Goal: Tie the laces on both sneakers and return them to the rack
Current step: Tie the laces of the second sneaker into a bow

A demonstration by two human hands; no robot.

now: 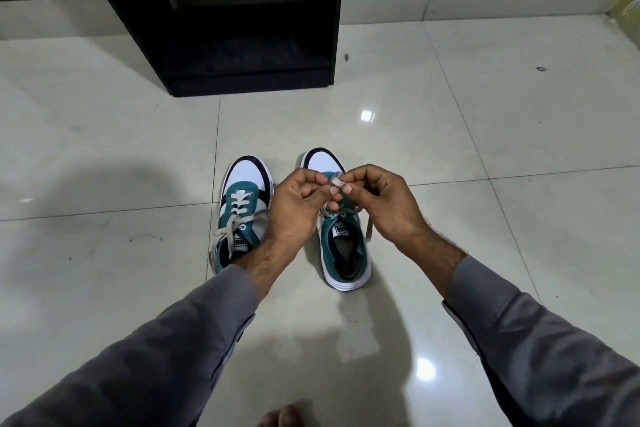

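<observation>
Two teal, white and black sneakers stand side by side on the tiled floor, toes pointing away from me. The left sneaker [244,204] has loose grey laces hanging over its side. Over the right sneaker [343,246], my left hand [298,204] and my right hand [384,198] meet, both pinching its grey lace [335,181] between the fingertips. One lace end [369,225] dangles beside my right wrist. The black rack [221,17] stands ahead, its shelves dark.
Glossy pale floor tiles [485,135] surround the sneakers. A wall with a dark stripe runs behind the rack. A yellowish object [627,7] sits at the far right edge. Toes of a bare foot [282,418] show at the bottom.
</observation>
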